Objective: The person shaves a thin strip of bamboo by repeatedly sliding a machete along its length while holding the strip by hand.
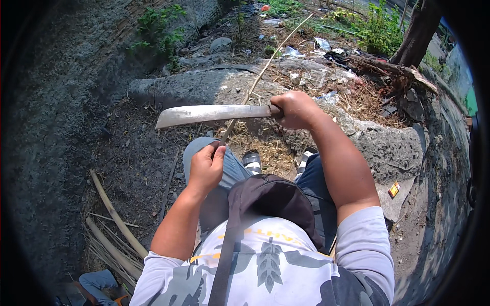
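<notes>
My left hand (205, 166) is closed round the near end of a long thin stick (262, 73), which slants away up and to the right. In my right hand (297, 109) is the dark handle of a machete (214, 113). Its broad metal blade points left and lies across the stick, just beyond my left hand. Whether the edge touches the stick I cannot tell. My left fingers hide the stick's near end.
Below the blade are my knees and a black bag (273, 204) on my lap. Long poles (115, 211) and thin strips lie at the lower left, near another person's leg (99, 283). A stone slab (178, 86), litter and a tree trunk (417, 35) stand ahead. A rough wall (51, 127) rises left.
</notes>
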{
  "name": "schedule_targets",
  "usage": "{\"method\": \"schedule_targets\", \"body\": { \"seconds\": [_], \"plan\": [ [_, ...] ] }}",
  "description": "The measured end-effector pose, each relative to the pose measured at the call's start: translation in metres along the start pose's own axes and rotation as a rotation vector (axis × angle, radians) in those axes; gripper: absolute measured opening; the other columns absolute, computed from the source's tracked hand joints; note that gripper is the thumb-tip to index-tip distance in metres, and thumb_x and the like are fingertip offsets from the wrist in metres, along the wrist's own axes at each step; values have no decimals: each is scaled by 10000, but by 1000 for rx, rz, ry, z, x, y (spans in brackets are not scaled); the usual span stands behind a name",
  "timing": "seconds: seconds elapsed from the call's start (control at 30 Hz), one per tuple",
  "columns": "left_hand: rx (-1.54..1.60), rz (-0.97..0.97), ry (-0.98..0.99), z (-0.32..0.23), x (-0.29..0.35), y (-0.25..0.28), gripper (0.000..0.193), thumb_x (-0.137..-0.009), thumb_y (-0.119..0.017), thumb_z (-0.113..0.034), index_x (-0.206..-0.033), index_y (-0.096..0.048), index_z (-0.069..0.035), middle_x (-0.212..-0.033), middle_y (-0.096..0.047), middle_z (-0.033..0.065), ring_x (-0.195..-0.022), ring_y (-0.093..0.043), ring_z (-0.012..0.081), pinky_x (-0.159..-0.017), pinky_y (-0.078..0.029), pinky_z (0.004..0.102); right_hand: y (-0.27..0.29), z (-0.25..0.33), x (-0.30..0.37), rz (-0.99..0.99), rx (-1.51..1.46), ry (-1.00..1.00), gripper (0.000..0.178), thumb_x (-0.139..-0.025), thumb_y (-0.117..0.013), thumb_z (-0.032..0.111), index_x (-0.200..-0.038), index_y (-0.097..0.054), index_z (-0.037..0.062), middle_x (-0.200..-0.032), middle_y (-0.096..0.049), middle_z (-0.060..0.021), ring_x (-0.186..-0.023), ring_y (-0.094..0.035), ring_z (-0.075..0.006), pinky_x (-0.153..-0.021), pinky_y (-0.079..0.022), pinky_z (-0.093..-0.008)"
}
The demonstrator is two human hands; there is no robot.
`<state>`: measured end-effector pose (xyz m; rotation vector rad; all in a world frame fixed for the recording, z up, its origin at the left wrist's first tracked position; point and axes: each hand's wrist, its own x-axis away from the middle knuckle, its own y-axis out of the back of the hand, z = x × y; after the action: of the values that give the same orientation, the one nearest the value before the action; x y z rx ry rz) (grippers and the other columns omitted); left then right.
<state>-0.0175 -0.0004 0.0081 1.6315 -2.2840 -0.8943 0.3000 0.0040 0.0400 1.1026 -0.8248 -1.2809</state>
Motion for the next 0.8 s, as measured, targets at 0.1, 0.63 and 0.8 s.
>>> {"method": "schedule_targets", "body": {
  "seconds": [0.1, 0.63, 0.8],
  "plan": [
    [21, -7, 12, 11, 10, 9, 238, -1036, -633, -212, -1064, -711, 11, -703, -601, 47, -632, -520, 133, -604, -439, 320, 0, -49, 2, -61, -170, -283, 241, -805, -753, 218, -1018, -722, 108, -939, -744, -157, -895, -716, -359, -780, -550, -462],
    [-142, 26, 30, 13, 13, 9, 244, -1026, -648, -215, -1046, -712, 20, -706, -608, 77, -643, -538, 160, -601, -435, 334, -7, -4, -1, 41, -84, -8, 223, -854, -758, 247, -957, -690, 62, -873, -718, -188, -850, -697, -393, -747, -536, -480],
    [-46, -8, 8, 6, 20, 13, 243, -1019, -655, -212, -1075, -716, 16, -740, -627, 88, -653, -550, 170, -617, -450, 335, -16, -67, 2, -131, -397, -324, 258, -842, -787, 244, -957, -695, 33, -805, -697, -154, -733, -656, -282, -706, -507, -406]
  ]
}}
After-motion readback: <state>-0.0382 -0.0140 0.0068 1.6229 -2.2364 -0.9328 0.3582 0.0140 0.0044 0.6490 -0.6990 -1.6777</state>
